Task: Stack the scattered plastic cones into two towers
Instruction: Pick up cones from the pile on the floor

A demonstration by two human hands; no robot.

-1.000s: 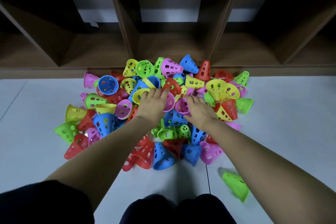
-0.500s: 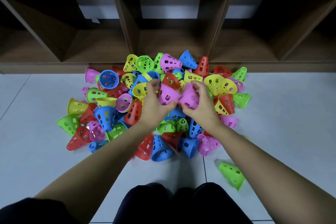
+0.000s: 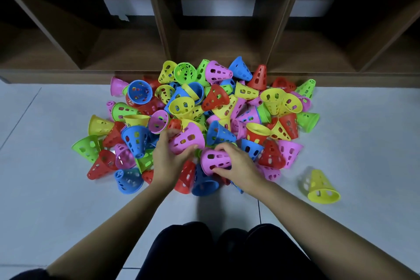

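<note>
Grey tile floor [image 3: 56,188] is taking up most of the view, with a dark wooden shelf unit [image 3: 216,48] sitting along its far edge. I'm using the shelf unit as the reference for everything.

The cone pile [image 3: 268,100] is lying right against the shelf unit's base, below the middle cubby, and spreading away from it toward the person. Pink, yellow, red, blue and green are mixing at random. Most cones are lying on their sides and a few are nesting by accident.

Left hand [image 3: 167,161] is gripping a pink cone [image 3: 186,140], with fingers and thumb curling round its body. Right hand [image 3: 238,166] is gripping a second pink cone [image 3: 214,160], with fingers wrapping over the top and the thumb underneath, so the cone is lying sideways. Both cones are sitting at the pile edge farthest from the shelf unit. They're just beside each other and not nesting yet.

Progress, as I'm reading it: basically at the start.
- No tower is standing anywhere in view.
- The person is probably lining up the first pair. Both being pink is hinting at colour sorting, but I can't confirm that.
- The whole pile is waiting, plus one stray yellow cone [image 3: 322,186] sitting apart from it, farther from the shelf unit and off to the right.

Dark-clad knees [image 3: 227,252] are showing at the end farthest from the shelf unit.
</note>
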